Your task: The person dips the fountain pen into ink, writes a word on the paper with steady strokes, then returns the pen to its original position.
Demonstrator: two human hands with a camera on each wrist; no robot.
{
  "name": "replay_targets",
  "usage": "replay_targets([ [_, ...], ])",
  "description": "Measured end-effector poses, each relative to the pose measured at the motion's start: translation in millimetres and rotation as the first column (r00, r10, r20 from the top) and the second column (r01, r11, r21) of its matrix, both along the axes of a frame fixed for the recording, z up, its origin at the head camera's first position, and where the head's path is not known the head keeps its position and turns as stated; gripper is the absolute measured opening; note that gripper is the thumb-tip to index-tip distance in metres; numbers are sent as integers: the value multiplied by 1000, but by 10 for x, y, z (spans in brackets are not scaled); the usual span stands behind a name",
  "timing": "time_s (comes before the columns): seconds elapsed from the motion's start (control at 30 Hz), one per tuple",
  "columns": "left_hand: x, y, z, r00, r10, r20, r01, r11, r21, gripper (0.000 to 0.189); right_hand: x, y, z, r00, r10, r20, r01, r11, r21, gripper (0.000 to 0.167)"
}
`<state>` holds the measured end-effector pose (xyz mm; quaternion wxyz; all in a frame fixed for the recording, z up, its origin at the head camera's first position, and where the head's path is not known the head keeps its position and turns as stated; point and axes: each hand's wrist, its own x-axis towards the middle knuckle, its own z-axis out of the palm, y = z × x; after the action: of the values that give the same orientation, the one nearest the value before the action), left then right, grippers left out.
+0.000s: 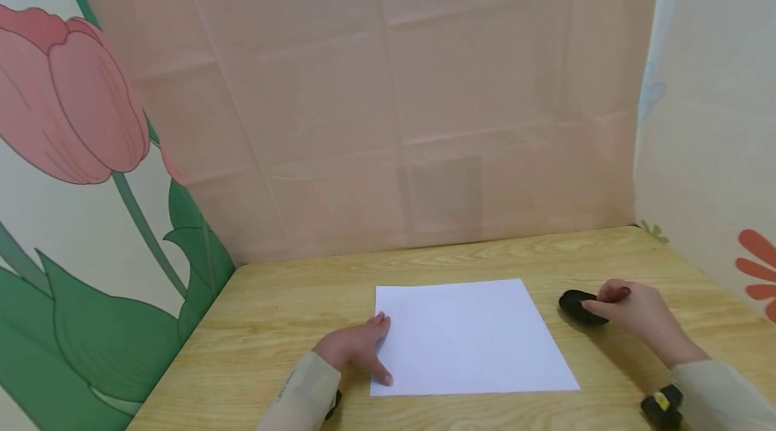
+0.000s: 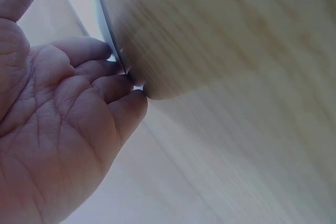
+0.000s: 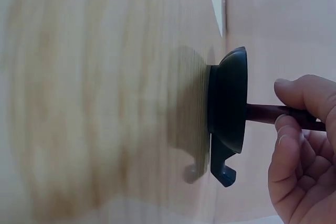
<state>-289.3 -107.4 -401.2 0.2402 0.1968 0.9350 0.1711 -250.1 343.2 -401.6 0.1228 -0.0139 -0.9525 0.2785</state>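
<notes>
A blank white sheet of paper [image 1: 467,340] lies on the wooden table. My left hand [image 1: 356,347] rests at its left edge, thumb and fingers spread onto the sheet; in the left wrist view the fingertips [image 2: 130,103] meet the tabletop beside the paper's edge. To the right of the sheet sits a shallow black dish [image 1: 574,308], with a flat base and a small hooked piece low on one side. Between thumb and fingers, my right hand [image 1: 639,315] pinches a slim dark red stick [image 3: 264,113], whose lower end is hidden inside the dish.
Wood-grain tabletop [image 1: 291,303] surrounds the sheet and dish. A creased pinkish sheet [image 1: 388,114] hangs along the back edge. Walls with painted flowers stand at left and right. A dark wrist device [image 1: 663,407] shows under the right sleeve.
</notes>
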Motion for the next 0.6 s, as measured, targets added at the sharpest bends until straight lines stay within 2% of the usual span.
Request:
replay_targets([
  [0.27,18,-2,9,999,-14,-30,14,1000,1,106,3,-2,-70,1000,19,-23,-20,999,-26,24],
  [0.6,8,-8,5,1000,-5,-18,5,1000,20,106,-11,23,-129,999,12,40,-10,998,-60,25],
])
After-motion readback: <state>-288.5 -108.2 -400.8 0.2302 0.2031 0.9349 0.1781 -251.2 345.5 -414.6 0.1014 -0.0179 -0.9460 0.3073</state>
